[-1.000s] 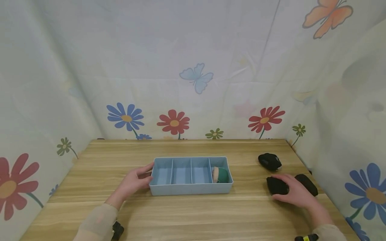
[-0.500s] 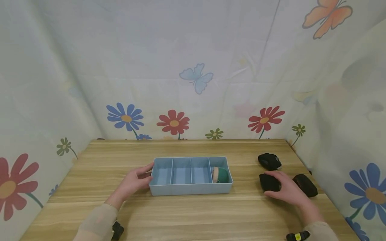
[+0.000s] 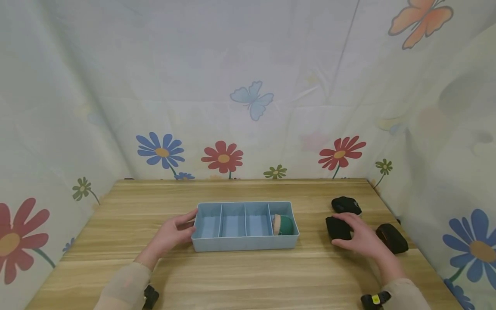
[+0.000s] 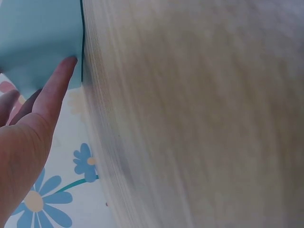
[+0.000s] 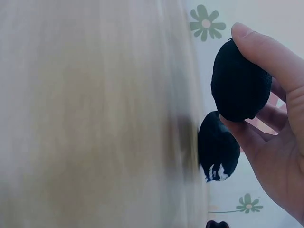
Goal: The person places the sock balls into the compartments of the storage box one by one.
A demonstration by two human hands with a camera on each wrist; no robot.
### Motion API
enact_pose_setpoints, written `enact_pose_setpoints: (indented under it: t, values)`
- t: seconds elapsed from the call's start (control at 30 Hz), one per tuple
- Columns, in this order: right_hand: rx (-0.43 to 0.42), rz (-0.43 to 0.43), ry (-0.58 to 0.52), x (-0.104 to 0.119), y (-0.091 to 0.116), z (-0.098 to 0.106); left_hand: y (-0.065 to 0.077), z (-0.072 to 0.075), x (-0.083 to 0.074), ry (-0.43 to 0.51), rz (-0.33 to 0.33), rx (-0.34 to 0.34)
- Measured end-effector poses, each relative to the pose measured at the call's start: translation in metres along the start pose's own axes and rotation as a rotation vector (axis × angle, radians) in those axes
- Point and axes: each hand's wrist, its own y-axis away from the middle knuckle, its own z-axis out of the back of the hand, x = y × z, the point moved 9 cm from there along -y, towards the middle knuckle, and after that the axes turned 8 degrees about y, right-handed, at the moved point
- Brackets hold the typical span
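A light blue box (image 3: 246, 244) with several compartments stands on the wooden table. Its rightmost compartment holds a green and beige rolled cloth bundle (image 3: 286, 225). My left hand (image 3: 172, 230) rests against the box's left end, its fingers fairly straight; the left wrist view shows a fingertip touching the blue end wall (image 4: 42, 42). My right hand (image 3: 362, 237) pinches a black rolled sock bundle (image 3: 338, 228) between thumb and fingers. In the right wrist view this sock bundle (image 5: 240, 83) appears raised off the table, its far side hidden by fingers.
Another black bundle (image 3: 346, 206), with whitish marks, lies behind my right hand. A third black bundle (image 3: 392, 238) sits to its right near the table's right edge. Flower-printed cloth (image 3: 294, 129) hangs behind and at both sides of the table (image 3: 232, 280).
My right hand has moved left and slightly away from me, carrying the black sock bundle from beside the right-hand bundle. My left hand and the box have stayed in place.
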Motion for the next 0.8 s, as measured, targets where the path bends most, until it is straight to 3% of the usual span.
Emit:
enact_pose_setpoints:
  t: [0.63, 0.8]
  values:
    - [-0.053, 0.061, -0.012, 0.036, -0.021, 0.007, -0.001, 0.001, 0.001, -0.007, 0.004, -0.005]
    - [-0.055, 0.039, 0.001, 0.043, -0.026, 0.006, 0.000, 0.001, 0.000, 0.000, 0.007, -0.005]
